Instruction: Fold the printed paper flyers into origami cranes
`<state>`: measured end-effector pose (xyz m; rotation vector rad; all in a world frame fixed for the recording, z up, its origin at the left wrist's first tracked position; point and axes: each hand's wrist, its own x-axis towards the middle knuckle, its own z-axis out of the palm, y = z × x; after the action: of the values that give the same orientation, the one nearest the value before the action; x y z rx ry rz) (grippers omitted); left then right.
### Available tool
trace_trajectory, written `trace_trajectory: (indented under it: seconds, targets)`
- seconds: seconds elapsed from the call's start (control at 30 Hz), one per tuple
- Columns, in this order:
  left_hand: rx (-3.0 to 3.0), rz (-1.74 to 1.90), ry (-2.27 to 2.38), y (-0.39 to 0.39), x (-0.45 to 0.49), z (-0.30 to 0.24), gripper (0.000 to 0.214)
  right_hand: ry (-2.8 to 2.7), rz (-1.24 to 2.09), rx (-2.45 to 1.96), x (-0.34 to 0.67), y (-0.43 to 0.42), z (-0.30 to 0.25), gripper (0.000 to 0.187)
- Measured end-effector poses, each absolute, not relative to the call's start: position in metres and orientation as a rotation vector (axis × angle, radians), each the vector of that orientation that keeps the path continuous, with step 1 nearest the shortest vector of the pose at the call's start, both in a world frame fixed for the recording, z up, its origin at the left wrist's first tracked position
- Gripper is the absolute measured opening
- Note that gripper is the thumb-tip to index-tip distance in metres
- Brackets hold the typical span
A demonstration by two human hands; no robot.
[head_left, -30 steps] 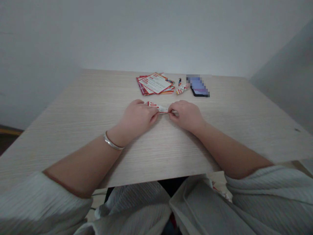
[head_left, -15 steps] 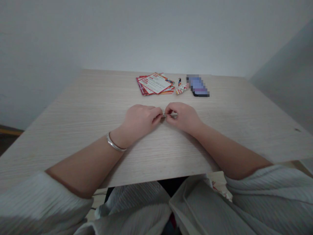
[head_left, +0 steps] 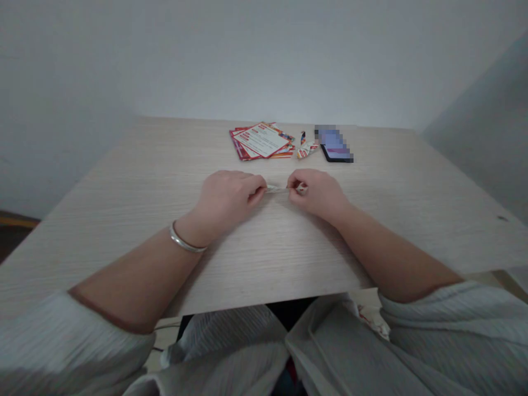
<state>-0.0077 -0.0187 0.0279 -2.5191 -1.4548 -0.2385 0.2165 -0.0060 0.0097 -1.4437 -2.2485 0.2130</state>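
Observation:
A thin, twisted strip of pale paper [head_left: 277, 189] stretches between my hands, just over the table top. My left hand [head_left: 235, 192] pinches its left end between thumb and fingers. Its right end is in the pinched fingers of my right hand [head_left: 315, 191], where a bit of white paper with red marks shows inside the curl of the fingers. The parts within both grips are hidden.
Beyond my hands lies a fanned stack of red and white printed cards [head_left: 264, 141]. Right of it are a folded printed paper piece [head_left: 307, 150], a small dark scrap [head_left: 303, 137] and a phone [head_left: 336, 146]. The pale wooden table [head_left: 136, 181] meets a wall behind.
My hands have moved apart, the left one leftward and the right one slightly rightward. More of the paper strip now shows between them.

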Motion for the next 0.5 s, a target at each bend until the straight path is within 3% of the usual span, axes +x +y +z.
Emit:
trace_trajectory:
  seconds: [0.5]
  targets:
    - [-2.454, -0.404, -1.516, -0.013, -0.025, 0.028, 0.034, -2.114, 0.229, -1.522, 0.249, 0.007, 0.003, 0.011]
